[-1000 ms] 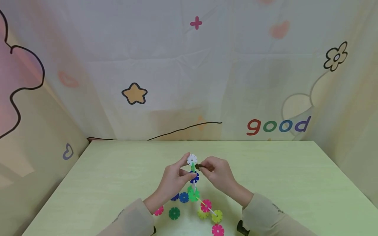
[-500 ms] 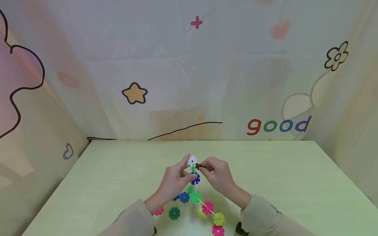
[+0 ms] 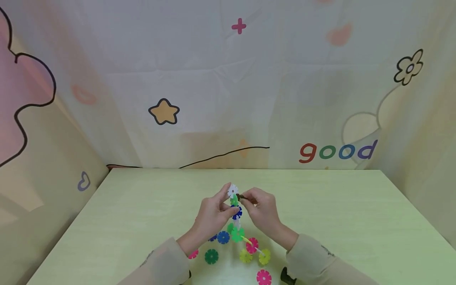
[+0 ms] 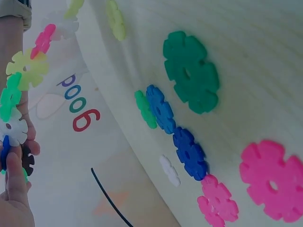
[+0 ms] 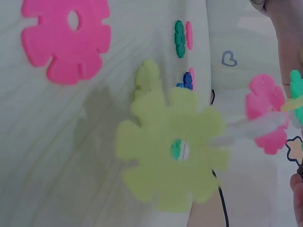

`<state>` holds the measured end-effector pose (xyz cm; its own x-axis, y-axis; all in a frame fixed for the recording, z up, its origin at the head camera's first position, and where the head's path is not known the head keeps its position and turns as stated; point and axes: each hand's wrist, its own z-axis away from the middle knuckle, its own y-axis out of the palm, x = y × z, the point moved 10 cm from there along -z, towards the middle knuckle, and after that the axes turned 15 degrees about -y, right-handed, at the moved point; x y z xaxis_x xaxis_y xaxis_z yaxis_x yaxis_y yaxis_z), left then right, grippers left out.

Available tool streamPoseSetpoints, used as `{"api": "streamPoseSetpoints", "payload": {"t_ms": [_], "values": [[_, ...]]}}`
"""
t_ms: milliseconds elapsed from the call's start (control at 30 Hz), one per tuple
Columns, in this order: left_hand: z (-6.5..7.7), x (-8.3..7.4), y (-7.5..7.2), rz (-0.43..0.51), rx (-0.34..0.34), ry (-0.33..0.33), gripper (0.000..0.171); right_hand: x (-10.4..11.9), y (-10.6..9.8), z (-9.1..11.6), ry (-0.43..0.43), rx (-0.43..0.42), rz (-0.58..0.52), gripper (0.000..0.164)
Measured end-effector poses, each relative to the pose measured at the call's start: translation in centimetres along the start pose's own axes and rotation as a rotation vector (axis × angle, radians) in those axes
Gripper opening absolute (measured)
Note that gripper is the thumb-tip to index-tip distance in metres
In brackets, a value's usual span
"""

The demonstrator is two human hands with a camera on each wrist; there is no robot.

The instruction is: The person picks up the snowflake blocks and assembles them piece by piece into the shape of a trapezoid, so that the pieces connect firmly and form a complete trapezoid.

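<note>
My left hand (image 3: 211, 213) holds the upper part of a chain of interlocking snowflake discs, thumb on a dark blue disc (image 3: 236, 212) and a fingertip behind the white disc (image 3: 232, 191) on top. Between these two sits a green disc (image 3: 234, 200). In my right hand (image 3: 264, 208), thumb and fingers pinch a dark brown snowflake disc (image 3: 239, 196), its edge right at the green one. Below, the chain runs through another green disc (image 3: 237, 234) and a pink one (image 3: 252, 245) to a yellow disc (image 5: 173, 150), large in the right wrist view.
On the pale table (image 3: 142, 206) lie loose discs: dark green (image 3: 211, 256), blue (image 3: 223, 237), yellow (image 3: 246, 256) and pink (image 3: 264, 277). The left wrist view shows several more, including a dark blue disc (image 4: 190, 153) and a white one (image 4: 169, 170). A printed curtain (image 3: 213, 91) hangs behind.
Both hands have shifted slightly. The chain has turned a little, with its lower yellow end now higher, and the brown disc has come closer to the upper green disc.
</note>
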<state>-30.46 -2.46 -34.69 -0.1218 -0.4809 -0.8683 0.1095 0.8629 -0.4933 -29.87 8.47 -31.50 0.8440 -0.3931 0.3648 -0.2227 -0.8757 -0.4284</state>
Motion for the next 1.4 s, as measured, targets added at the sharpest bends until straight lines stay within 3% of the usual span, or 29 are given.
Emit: {"api": "streamPoseSetpoints", "payload": {"t_ms": [167, 300, 733, 933, 1167, 1400], "values": [[-0.2, -0.3, 0.0, 0.010, 0.015, 0.019, 0.066, -0.4, -0.2, 0.1, 0.016, -0.041, -0.045, 0.006], [-0.3, 0.0, 0.2, 0.014, 0.044, -0.002, 0.066, -0.5, -0.1, 0.1, 0.013, -0.030, -0.036, 0.007], [-0.4, 1.7, 0.8, 0.024, 0.108, -0.065, 0.068, 0.6, 0.5, -0.3, -0.074, 0.122, 0.124, 0.013], [-0.4, 2.1, 0.0, 0.057, 0.086, -0.063, 0.048, 0.6, 0.2, -0.1, -0.058, 0.179, 0.138, 0.010], [-0.7, 2.2, -0.6, 0.081, 0.065, -0.116, 0.022, 0.6, 0.4, 0.2, -0.034, 0.203, 0.089, 0.012], [-0.7, 1.9, 0.1, 0.185, 0.163, -0.181, 0.020, 1.4, 0.1, 0.4, -0.124, 0.148, 0.060, 0.015]]}}
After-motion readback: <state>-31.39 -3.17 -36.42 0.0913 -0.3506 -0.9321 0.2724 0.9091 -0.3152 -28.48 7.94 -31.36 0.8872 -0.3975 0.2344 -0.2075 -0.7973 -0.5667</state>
